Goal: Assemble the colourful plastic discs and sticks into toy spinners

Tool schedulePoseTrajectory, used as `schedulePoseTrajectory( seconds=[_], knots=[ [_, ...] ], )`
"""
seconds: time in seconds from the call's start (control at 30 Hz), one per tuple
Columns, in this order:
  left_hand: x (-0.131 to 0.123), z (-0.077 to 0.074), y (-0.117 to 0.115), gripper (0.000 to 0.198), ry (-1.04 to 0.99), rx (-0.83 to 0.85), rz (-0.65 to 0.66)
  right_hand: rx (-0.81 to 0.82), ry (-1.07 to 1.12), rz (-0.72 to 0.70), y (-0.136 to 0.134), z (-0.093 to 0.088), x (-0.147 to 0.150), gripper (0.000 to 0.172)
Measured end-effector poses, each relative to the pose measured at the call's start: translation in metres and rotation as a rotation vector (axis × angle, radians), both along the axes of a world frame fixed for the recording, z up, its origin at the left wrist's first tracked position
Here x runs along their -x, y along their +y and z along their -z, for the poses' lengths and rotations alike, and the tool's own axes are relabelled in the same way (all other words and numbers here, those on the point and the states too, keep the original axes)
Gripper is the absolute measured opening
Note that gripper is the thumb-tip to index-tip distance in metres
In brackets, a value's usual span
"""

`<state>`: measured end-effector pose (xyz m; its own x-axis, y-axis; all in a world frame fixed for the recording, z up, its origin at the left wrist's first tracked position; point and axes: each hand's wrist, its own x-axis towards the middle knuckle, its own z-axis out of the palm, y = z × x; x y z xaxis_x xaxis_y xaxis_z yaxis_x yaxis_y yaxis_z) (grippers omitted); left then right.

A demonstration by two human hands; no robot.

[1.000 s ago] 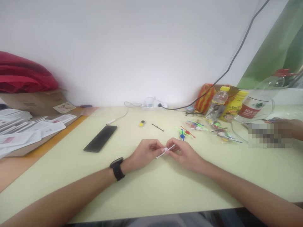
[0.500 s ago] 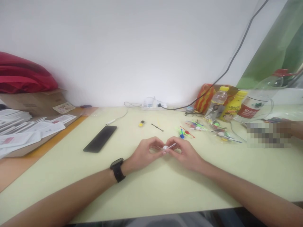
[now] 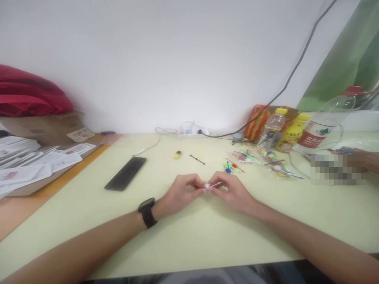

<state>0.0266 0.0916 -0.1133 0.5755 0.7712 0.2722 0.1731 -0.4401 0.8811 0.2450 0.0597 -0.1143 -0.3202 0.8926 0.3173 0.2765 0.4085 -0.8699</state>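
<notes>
Between my fingertips is a small white plastic arrow spinner [image 3: 217, 184] with a round hub, its pointed end aimed to the right. My left hand [image 3: 184, 193], with a black watch on the wrist, pinches it from the left. From the other side my right hand [image 3: 232, 192] pinches it too, and the fingertips of both hands meet at the hub. Fingers hide part of the piece. Beyond my hands lie a black arrow [image 3: 197, 159] and a small yellow and black round piece [image 3: 177, 154]. Blue, red and green arrow pieces [image 3: 227, 169] lie loose past my right hand.
A black phone [image 3: 126, 174] lies to the left. Bagged arrow pieces [image 3: 278, 167], bottles [image 3: 315, 134] and a striped bag [image 3: 254, 122] stand or lie at right. Paper stacks [image 3: 38, 165] and a cardboard box [image 3: 44, 128] fill the far left. Another person's hand [image 3: 373, 161] shows at the right edge.
The white arrow spinner has tilted slightly between my fingertips, its pointed end a little lower. Both hands otherwise stay in nearly the same place.
</notes>
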Motion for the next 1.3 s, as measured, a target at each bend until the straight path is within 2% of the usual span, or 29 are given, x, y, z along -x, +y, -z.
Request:
schedulePoseTrajectory(
  seconds=[0.17,0.37,0.63,1.13,1.3],
  knots=[
    [0.000,0.003,0.002,0.023,-0.028,0.051,-0.018,-0.004,-0.012,0.014,0.000,0.001,-0.001,0.010],
    [-0.001,0.005,0.006,0.026,-0.012,0.106,-0.019,0.074,-0.001,0.031,0.005,0.007,-0.001,0.017],
    [0.000,0.004,0.008,0.027,0.100,0.044,-0.083,0.165,0.032,0.023,0.010,0.011,0.000,0.032],
    [-0.004,0.007,0.015,0.030,0.148,0.003,-0.126,0.291,0.039,0.062,0.020,0.010,-0.001,0.040],
    [-0.003,0.013,0.018,0.031,0.145,-0.032,-0.146,0.255,0.021,0.059,0.025,0.015,-0.002,0.038]
  ],
)
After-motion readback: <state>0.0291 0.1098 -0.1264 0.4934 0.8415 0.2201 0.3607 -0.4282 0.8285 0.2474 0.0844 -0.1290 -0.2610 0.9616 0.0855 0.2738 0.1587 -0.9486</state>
